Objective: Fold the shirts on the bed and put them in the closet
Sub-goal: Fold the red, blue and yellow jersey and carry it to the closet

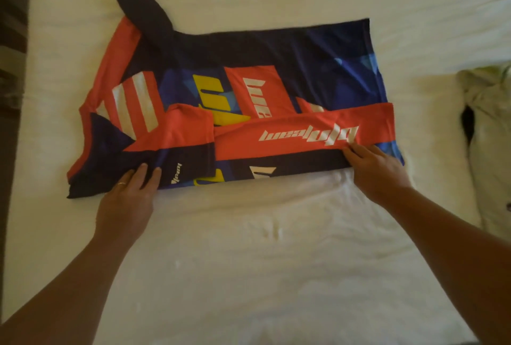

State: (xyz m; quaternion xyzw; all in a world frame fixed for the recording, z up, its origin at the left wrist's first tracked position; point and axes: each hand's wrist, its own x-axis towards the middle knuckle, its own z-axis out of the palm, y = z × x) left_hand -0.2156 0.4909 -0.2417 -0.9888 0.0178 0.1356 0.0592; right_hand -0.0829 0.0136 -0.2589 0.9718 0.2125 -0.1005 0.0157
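Shirt point(249, 73): a navy, red and blue jersey with yellow and white print, lying flat across the middle of the bed, collar end to the left and hem to the right.
Fold: the near long edge is turned over onto the body, so a red band with white lettering runs along the front (the lettering reads upside down from here).
Far sleeve: sticks out at the upper left, unfolded.
Left hand point(130, 195): fingers straight and spread a little, pressing flat on the near left corner of the shirt by the folded sleeve; a ring shows on one finger.
Right hand point(376, 170): fingers straight, lying flat on the near right part of the fold, fingertips on the red band.
Bed point(262, 261): white sheet, lightly wrinkled, bare between the two forearms.
Pale garment point(486, 134): crumpled at the right edge of the bed, well apart from the shirt.
Left margin: a dark strip beside the bed, too blurred to tell what it is.
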